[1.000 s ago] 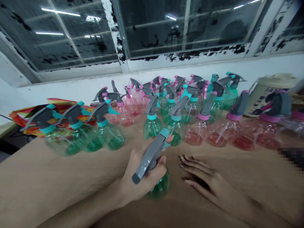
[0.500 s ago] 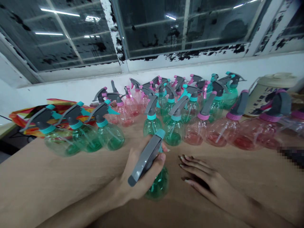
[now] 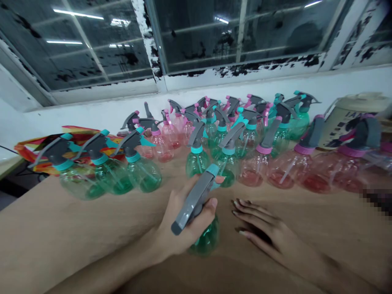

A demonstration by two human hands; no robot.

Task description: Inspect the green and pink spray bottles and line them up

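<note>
My left hand (image 3: 180, 222) is wrapped round the neck of a green spray bottle (image 3: 206, 239) with a grey trigger head (image 3: 196, 199) and a teal nozzle; the bottle stands on the brown table (image 3: 76, 228). My right hand (image 3: 266, 234) lies flat on the table just right of that bottle, fingers stretched out and together, holding nothing. Straight behind the held bottle stand two more green bottles (image 3: 196, 161).
Several green and pink spray bottles crowd the far half of the table below a white wall and dark windows. Three green ones (image 3: 107, 177) stand in a row at the left. A cream lidded container (image 3: 346, 118) sits far right. A red and yellow bag (image 3: 30, 149) lies far left.
The trigger head in my left hand has tilted slightly back and forth; the bottle stays in place. My right hand has not moved.
</note>
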